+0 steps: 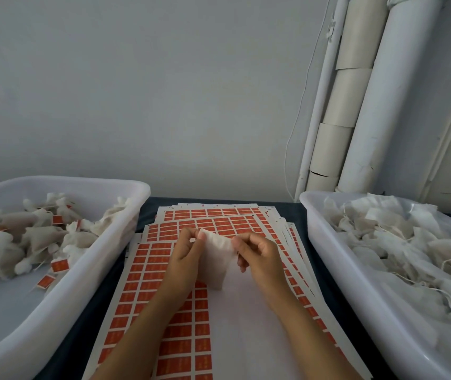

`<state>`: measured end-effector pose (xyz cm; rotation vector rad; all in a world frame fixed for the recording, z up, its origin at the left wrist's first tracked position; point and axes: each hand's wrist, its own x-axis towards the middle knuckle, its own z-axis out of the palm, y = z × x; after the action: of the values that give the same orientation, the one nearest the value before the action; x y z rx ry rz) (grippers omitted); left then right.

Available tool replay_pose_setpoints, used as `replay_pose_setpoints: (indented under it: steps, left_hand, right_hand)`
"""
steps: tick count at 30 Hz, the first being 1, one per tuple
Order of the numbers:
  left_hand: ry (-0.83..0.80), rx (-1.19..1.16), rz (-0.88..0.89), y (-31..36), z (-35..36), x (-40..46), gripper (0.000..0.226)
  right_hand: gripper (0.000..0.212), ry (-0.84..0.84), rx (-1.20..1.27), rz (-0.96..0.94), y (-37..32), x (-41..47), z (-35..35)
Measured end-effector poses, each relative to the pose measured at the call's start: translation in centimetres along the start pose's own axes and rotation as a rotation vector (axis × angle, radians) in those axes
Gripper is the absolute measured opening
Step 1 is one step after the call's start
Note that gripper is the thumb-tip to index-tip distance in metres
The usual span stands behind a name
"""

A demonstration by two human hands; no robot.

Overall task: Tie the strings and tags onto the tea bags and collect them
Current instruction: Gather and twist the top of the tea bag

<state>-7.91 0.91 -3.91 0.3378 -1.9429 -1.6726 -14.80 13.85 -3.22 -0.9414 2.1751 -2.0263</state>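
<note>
Tea bag (pixel 217 252) between both hands' fingers (pixel 197 237), tag sheets' (pixel 180 327) print illegible

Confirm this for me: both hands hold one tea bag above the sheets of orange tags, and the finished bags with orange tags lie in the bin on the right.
Not quite. The head view shows the tagged bags in the left bin; the right bin holds untagged bags. The rest stands: left hand and right hand pinch one tea bag above the tag sheets.
</note>
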Motion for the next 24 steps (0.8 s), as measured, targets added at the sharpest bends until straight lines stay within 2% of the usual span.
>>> replay_pose_setpoints:
  steps: [2,6,11,16,19,22,24]
  left_hand:
    - [-0.056,-0.010,0.003,0.3,0.0,-0.1,0.013]
    - [-0.165,0.081,0.064,0.5,0.1,-0.3,0.048]
    - [-0.077,0.374,0.096,-0.1,0.7,0.1,0.021]
    - [-0.014,0.469,0.110,-0.7,0.4,0.5,0.030]
    - [0.006,0.449,0.132,-0.7,0.3,0.4,0.030]
    - [-0.059,0.365,0.205,-0.4,0.3,0.0,0.014]
    - [-0.105,0.331,0.243,-0.3,0.3,-0.2,0.014]
  right_hand:
    - [0.009,-0.017,0.001,-0.027,0.1,0.0,-0.2]
    - [0.011,-0.023,0.053,-0.026,0.1,-0.3,0.3]
    - [0.009,-0.019,-0.100,-0.081,0.3,-0.6,0.6]
    - [0.005,-0.019,-0.245,-0.162,0.6,-0.7,0.5]
    - [0.006,0.013,-0.332,-0.225,0.6,-0.8,0.6]
    - [0.011,0.033,-0.435,-0.299,0.5,-0.8,0.6]
    - [0.009,0.042,-0.499,-0.322,0.5,-0.7,0.6]
